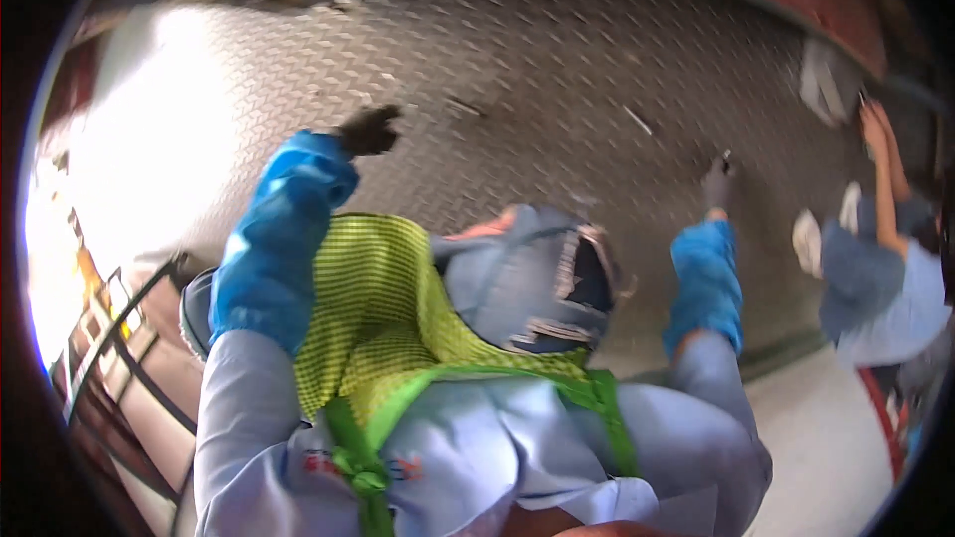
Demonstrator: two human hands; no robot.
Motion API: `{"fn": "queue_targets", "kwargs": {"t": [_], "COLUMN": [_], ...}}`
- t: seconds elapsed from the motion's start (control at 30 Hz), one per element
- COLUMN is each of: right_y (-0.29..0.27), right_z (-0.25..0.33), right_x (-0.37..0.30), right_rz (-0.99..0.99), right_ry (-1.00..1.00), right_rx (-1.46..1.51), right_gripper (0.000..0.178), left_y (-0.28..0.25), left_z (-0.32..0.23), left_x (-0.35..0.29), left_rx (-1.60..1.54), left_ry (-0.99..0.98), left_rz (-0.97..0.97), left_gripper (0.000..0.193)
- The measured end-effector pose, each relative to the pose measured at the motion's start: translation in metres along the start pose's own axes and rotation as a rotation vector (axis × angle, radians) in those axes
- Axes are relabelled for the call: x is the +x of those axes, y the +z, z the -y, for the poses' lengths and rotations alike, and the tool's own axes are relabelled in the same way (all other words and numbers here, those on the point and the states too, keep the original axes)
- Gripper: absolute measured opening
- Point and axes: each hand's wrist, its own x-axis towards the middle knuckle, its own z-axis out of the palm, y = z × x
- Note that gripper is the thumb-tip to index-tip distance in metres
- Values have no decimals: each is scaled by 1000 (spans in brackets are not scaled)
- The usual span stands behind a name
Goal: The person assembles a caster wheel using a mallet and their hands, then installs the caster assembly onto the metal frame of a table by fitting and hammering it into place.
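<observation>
Two hands are reaching toward a diamond-plate metal surface (557, 50). The left hand (370, 129), dark-gloved, is hovering half-curled, holding nothing visible. The right hand (716, 179) is closing on a small thin tool (727, 155), probably light and stiff; grip it along the shank. A co-worker's hand (875, 127) is working at the right.

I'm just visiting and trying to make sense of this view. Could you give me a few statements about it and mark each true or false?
1. Both forearms wear blue sleeve covers. True.
2. The surface ahead is smooth glass. False: it is patterned metal tread plate.
3. The left hand is dark, apparently gloved. True.
4. Nobody else is in view. False: another person is at the right edge.
5. The right hand hangs by the waist. False: it reaches up to the plate.
</observation>
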Motion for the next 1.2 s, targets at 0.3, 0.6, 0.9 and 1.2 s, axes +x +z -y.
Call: {"fn": "queue_targets", "kwargs": {"t": [0.3,0.6,0.9,1.2], "right_y": [97,245,322,318], "right_z": [308,362,299,278], "right_x": [-193,-281,-281,-279], "right_rz": [759,770,541,563], "right_ry": [-1385,-1623,-767,-479], "right_rx": [-778,-977,-82,27], "right_gripper": [16,18,21,19], "left_y": [-8,-52,-69,-20], "left_z": [-59,-33,-85,-77], "left_x": [-54,-13,18,27], "left_rx": [243,-167,468,1226], "left_ry": [123,187,771,1046], "left_rz": [133,409,-323,-130], "left_gripper": [48,41,51,79]}}
